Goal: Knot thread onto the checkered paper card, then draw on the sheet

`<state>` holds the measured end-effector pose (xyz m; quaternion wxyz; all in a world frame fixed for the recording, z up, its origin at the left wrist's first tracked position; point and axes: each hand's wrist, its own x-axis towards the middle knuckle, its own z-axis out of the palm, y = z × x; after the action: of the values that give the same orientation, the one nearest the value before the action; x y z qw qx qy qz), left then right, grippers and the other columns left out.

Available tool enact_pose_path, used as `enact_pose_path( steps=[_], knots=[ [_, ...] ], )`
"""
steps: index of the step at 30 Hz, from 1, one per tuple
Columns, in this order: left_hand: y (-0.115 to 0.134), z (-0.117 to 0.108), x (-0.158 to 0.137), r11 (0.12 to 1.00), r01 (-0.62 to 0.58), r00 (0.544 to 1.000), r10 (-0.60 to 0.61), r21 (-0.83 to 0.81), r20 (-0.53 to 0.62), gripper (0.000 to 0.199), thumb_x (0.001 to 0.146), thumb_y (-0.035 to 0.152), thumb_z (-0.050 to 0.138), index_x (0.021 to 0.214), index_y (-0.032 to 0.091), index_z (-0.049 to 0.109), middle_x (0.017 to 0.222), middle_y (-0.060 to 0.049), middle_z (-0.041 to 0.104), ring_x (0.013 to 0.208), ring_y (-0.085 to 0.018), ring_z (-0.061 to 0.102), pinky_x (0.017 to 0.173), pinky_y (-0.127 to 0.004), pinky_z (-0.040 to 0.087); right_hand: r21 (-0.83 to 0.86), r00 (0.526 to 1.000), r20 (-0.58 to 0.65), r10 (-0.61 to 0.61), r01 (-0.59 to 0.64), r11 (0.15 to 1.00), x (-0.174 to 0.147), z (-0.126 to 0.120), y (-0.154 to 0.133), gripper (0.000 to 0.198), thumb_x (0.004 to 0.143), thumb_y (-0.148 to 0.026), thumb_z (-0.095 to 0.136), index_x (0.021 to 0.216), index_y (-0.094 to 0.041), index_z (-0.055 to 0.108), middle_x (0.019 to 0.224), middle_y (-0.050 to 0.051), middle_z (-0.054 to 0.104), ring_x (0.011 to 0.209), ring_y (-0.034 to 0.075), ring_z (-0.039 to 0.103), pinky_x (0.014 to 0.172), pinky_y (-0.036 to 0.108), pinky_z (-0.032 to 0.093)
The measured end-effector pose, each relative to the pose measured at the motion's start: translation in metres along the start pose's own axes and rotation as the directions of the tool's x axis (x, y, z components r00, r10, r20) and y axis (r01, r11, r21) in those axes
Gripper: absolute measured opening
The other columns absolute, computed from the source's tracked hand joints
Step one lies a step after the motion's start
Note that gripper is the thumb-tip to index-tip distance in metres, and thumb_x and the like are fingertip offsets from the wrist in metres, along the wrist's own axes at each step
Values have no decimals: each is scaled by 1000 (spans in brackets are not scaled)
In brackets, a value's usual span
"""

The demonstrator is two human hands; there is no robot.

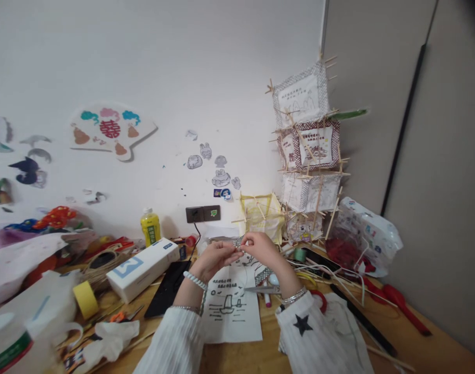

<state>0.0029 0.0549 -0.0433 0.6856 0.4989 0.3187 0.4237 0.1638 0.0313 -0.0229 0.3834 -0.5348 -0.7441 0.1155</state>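
My left hand [218, 258] and my right hand [262, 248] meet above the desk, both closed in a pinch with fingertips nearly touching. Whatever sits between the fingertips is too small to make out. A bit of check-patterned paper [238, 242] shows just behind the fingers. Below them lies a white sheet [237, 332] with a boat drawing and lines of handwriting. Scissors [263, 290] with a red handle rest partly under my right forearm, beside a pink-tipped marker [267, 300].
Paper-and-stick lanterns [317, 145] stand stacked at the back right, a yellow frame [261, 213] beside them. Left are a white box [144, 267], a yellow bottle [150, 227], a black tablet-like slab [167, 291] and yellow tape [86, 299]. White cables [339, 272] and red scissors [401, 304] lie right.
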Motion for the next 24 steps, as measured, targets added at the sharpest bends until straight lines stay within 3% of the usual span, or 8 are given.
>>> enact_pose_path(
  steps=[6,16,24],
  knots=[
    [-2,-4,4,988,3,999,4,151,-43,16,72,19,65,67,12,52,66,-11,69,63,-15,67,61,-21,53,-30,999,31,11,-10,999,0,1,-1,10,68,-21,59,73,-17,67,67,1,61,62,12,51,54,20,33],
    [4,4,-4,989,-15,993,32,148,-115,18,78,16,56,70,17,40,60,-5,67,61,-16,68,58,-23,53,42,988,139,-72,66,997,1,-1,17,15,72,-23,56,75,-16,68,63,0,59,59,10,47,52,20,31],
    [6,12,-3,985,-16,978,51,172,-201,14,84,14,44,75,21,35,48,2,60,53,-16,66,50,-23,51,18,965,237,-110,109,994,-2,-3,8,13,71,-22,55,73,-16,67,59,-2,54,55,9,44,51,20,29]
  ],
)
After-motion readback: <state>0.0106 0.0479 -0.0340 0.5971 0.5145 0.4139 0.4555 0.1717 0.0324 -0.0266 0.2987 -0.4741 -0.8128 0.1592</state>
